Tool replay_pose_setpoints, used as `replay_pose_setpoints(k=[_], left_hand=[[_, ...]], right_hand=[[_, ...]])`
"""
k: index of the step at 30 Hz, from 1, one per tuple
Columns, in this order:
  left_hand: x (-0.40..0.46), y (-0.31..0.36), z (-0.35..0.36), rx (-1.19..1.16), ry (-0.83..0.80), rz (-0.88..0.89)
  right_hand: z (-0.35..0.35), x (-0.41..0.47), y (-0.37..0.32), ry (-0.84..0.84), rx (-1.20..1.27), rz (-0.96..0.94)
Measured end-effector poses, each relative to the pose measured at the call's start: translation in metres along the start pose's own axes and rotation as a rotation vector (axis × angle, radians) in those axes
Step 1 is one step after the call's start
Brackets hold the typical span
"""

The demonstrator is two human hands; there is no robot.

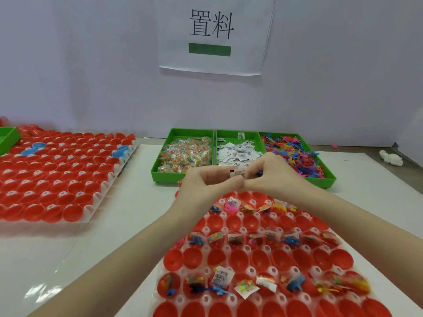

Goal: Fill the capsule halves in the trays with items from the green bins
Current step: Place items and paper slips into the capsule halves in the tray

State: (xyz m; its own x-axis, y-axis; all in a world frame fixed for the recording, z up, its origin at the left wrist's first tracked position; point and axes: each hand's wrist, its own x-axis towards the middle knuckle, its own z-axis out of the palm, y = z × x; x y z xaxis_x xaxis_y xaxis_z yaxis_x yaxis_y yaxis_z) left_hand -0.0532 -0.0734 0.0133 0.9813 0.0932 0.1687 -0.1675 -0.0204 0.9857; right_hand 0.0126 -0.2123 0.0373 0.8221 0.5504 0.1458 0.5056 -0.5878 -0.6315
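Head view only. Both hands meet just above the far edge of the near tray (225, 229), in front of the green bins. Left hand (206, 179) and right hand (272, 173) touch at the thumbs' bases; fingers of both are curled inward and pinch a small white printed packet (238, 173) between them. A bit of blue shows under the right fingers (263, 167); cannot tell what it is.

Three green bins side by side on the tabletop (103, 243), against the wall: left bin (169, 143) holds clear-wrapped colourful pieces, middle bin (237, 135) holds white printed packets, right bin (329, 177) holds small multicolour plastic figures. Hands partly cover the front of the middle bin.

Near tray: white, rows of red capsule halves (194, 258), open side up. Some rows carry items: blue figures, wrapped pieces, white packets; rows between them are bare red. Motion blur on the right side.

Second tray (91, 209) at left, well apart, packed with red capsule halves, most with a white packet inside; a few blue halves (121, 151) sit on top near its far side. Corner of another green bin (8, 137) at far left edge.

Paper sign (212, 33) with black characters and a green bar on the wall. White crumpled thing (390, 157) on the tabletop at far right, near the right bin.
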Motion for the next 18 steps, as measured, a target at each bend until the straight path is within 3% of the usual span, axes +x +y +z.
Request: replay_pose_setpoints(k=[6, 12, 16, 18], left_hand=[[-0.014, 0.004, -0.001, -0.075, 0.023, -0.067], [-0.038, 0.013, -0.008, -0.092, -0.053, -0.204], [-0.054, 0.021, -0.01, -0.082, -0.121, -0.212], [-0.061, 0.027, -0.01, -0.054, -0.155, -0.195]], right_hand=[[-0.018, -0.035, -0.018, -0.115, 0.173, -0.06], [-0.031, -0.058, -0.029, -0.171, 0.291, 0.042], [-0.022, -0.076, -0.043, -0.192, 0.307, -0.118], [-0.017, -0.08, -0.048, -0.107, 0.397, -0.186]])
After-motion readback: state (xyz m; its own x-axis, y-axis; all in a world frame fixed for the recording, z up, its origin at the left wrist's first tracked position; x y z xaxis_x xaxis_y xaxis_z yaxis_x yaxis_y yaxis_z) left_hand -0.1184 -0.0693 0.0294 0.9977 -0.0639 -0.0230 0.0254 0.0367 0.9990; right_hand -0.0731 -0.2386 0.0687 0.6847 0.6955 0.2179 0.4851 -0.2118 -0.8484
